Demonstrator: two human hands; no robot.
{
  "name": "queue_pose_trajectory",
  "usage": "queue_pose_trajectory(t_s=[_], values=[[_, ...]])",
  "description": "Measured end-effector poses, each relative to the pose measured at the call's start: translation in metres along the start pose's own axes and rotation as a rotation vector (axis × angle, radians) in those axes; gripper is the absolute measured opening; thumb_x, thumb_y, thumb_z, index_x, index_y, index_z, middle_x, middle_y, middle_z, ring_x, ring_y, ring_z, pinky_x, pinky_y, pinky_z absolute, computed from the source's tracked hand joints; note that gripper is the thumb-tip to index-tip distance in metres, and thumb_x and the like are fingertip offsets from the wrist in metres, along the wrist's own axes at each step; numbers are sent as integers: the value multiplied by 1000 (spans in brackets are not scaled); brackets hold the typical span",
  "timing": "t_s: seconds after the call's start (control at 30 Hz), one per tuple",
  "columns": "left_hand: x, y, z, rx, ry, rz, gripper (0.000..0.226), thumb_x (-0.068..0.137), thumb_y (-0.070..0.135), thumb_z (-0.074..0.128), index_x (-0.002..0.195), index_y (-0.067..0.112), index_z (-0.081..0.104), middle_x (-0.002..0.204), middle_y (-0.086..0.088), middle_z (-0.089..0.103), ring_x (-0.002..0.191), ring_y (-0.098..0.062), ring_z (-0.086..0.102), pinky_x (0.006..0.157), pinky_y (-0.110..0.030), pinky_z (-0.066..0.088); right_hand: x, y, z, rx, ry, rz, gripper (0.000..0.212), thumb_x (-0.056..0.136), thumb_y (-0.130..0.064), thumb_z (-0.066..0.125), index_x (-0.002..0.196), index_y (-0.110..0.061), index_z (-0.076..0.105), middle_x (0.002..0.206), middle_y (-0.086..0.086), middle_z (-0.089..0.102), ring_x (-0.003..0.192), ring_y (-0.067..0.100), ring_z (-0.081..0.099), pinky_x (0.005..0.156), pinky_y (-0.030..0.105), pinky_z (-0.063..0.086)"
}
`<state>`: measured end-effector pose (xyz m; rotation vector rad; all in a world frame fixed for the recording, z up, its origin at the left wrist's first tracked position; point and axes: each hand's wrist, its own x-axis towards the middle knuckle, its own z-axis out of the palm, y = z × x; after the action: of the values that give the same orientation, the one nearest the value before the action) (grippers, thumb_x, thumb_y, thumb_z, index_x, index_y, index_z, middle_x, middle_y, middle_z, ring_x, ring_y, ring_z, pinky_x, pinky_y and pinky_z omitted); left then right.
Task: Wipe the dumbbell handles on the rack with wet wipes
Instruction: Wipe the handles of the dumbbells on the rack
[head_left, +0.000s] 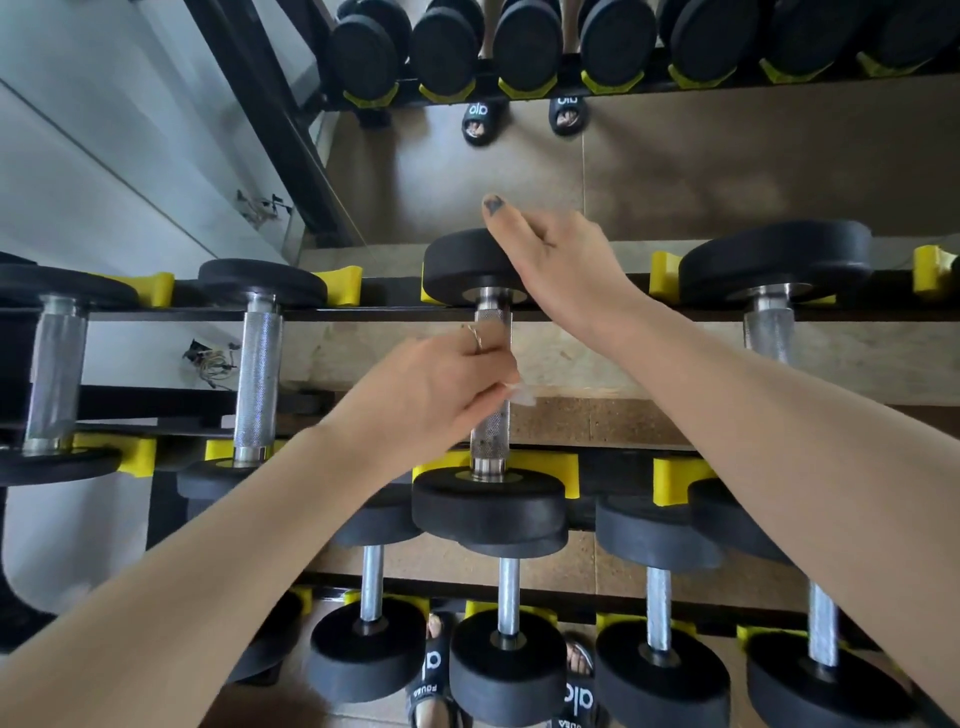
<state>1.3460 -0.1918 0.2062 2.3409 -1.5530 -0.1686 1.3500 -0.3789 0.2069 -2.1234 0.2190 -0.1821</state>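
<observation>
rack (363, 314): two tiers in view here, black rails with yellow cradles, every slot I can see has a dumbbell in it. Upper tier shows four, lower tier four more, so plenty of handles to get through.
middle dumbbell (488, 506): upper tier, third one along, sitting in its cradles. This is the one being worked on right now.
right hand (550, 260): lying flat over the far head of that dumbbell, fingers straight and together, looks like it's just steadying it, not gripping.
left hand (441, 389): fingers curled round the knurled handle (491, 431) about midway, with the wet wipe (522, 395) pinched against the metal, only a little white corner sticks out.
progress: honestly can't tell which handles are already done, none of the bars look visibly wet or streaky. My guess is somewhere mid-job. The lower stretch of this handle, below the hand, isn't covered by the wipe, and the two handles (257, 374) to the left, the one on the right and the whole bottom row may all still need a pass.
</observation>
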Motion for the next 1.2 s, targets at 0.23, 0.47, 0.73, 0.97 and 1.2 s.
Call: queue_pose_trajectory(t_s=[0.23, 0.47, 0.73, 0.97, 1.2], values=[[0, 0, -9, 179, -140, 265, 4, 91, 11, 72, 88, 9, 70, 91, -3, 62, 74, -21, 62, 51, -37, 57, -1, -2, 2, 18, 15, 17, 55, 103, -45, 42, 61, -15, 25, 48, -7, 26, 49, 7, 30, 48, 21, 26], [-9, 12, -3, 104, -83, 231, 6, 91, 10, 74, 88, 9, 69, 87, -1, 59, 59, -16, 53, 50, -32, 54, -2, -2, 2, 32, 14, 26, 54, 103, -45, 41, 60, -16, 24, 46, -7, 23, 49, 8, 28, 48, 23, 23], [5, -19, -12, 8, 196, -77, 10, 96, 11, 62, 91, 11, 70, 96, -1, 61, 75, -26, 64, 62, -41, 54, -2, -2, 4, 16, 43, 27, 53, 103, -44, 41, 62, -17, 24, 50, -6, 24, 50, 8, 27, 47, 23, 23], [-17, -2, -4, 97, 35, 21, 8, 102, 19, 56, 98, 17, 62, 95, -5, 58, 58, -28, 59, 47, -43, 55, -3, -3, 5, 31, 38, 31, 52, 104, -42, 41, 61, -18, 22, 52, -6, 21, 50, 8, 25, 47, 24, 19], [-7, -8, -17, 20, 151, -115, 12, 101, 22, 56, 97, 17, 66, 99, 5, 55, 66, -22, 58, 56, -40, 52, -3, -4, 4, 55, 32, 40, 54, 104, -43, 42, 60, -18, 23, 49, -7, 23, 48, 7, 26, 46, 24, 20]])
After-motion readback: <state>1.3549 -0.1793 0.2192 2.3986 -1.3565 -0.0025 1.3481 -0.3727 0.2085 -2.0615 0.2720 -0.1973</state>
